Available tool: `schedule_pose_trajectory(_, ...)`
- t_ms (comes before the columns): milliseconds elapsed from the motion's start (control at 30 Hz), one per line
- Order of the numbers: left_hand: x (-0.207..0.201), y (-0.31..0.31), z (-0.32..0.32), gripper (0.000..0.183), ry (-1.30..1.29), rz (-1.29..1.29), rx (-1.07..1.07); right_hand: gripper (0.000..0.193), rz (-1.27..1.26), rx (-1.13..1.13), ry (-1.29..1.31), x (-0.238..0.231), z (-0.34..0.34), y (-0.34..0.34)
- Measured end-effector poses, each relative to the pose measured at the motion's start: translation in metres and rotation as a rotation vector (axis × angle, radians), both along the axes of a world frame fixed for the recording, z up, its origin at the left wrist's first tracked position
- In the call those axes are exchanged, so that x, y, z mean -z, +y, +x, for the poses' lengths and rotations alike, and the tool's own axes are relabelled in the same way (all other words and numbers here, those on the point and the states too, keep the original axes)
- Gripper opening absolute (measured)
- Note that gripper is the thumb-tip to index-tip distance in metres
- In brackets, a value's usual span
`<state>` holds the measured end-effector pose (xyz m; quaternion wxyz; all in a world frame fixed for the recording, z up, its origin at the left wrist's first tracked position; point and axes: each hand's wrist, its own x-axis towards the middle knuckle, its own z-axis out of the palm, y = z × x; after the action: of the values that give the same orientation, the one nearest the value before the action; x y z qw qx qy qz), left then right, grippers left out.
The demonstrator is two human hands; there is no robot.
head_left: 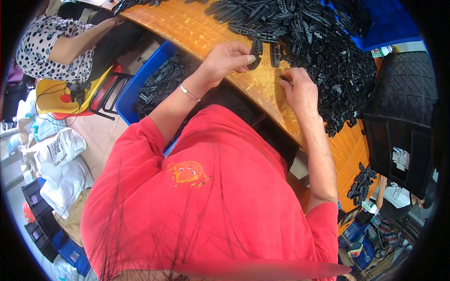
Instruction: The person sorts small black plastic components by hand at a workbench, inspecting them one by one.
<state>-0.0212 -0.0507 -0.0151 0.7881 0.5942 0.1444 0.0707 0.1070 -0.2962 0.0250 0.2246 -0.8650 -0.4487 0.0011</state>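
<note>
Between the thumb and fingers of my left hand (227,60) is a long, narrow black plastic part (256,52), held upright near the front edge of the table. My right hand (301,90) is closed in a pinch on a small black plastic piece (284,78), most of it covered by the fingers. A second long black part (274,55) lies on the wood between my hands. Beyond them spreads a heap of similar long black parts (286,21). A large pile of tiny black pieces (340,70) sits right beside my right hand.
The worn wooden table (178,25) runs diagonally. A blue bin (126,105) of black parts stands below its edge at left; another blue bin (389,30) is at the far right. Black crates (398,117) stand at right. A person (65,49) sits at left beside a yellow chair (54,98).
</note>
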Motion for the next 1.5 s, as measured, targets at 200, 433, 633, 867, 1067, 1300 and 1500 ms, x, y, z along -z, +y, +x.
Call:
schedule_pose_trajectory(200, -0.006, -0.003, -0.002, 0.035, -0.091, -0.247, 0.085, 0.021, 0.211, 0.068, 0.115, -0.008, -0.006, 0.015)
schedule_pose_trajectory(433, -0.006, -0.013, -0.002, 0.044, -0.147, -0.43, 0.145, 0.017, 0.556, 0.004, 0.182, -0.033, -0.032, 0.045)
schedule_pose_trajectory(633, -0.009, -0.017, -0.003, 0.044, -0.162, -0.425, 0.15, 0.019, 0.554, -0.085, 0.03, -0.028, -0.033, 0.047)
schedule_pose_trajectory(867, -0.006, -0.022, -0.003, 0.048, -0.175, -0.414, 0.133, 0.017, 0.561, -0.059, 0.101, -0.026, -0.039, 0.045)
schedule_pose_trajectory(1067, -0.015, -0.029, -0.006, 0.056, -0.158, -0.248, 0.091, 0.014, 0.606, -0.023, 0.18, -0.023, -0.045, 0.051)
schedule_pose_trajectory(1300, -0.008, -0.032, -0.004, 0.059, -0.17, -0.163, 0.063, 0.013, 0.542, 0.039, 0.267, -0.011, -0.052, 0.05)
schedule_pose_trajectory(1500, -0.004, -0.032, -0.005, 0.057, -0.173, -0.054, 0.051, 0.014, 0.576, 0.084, 0.499, -0.002, -0.051, 0.049)
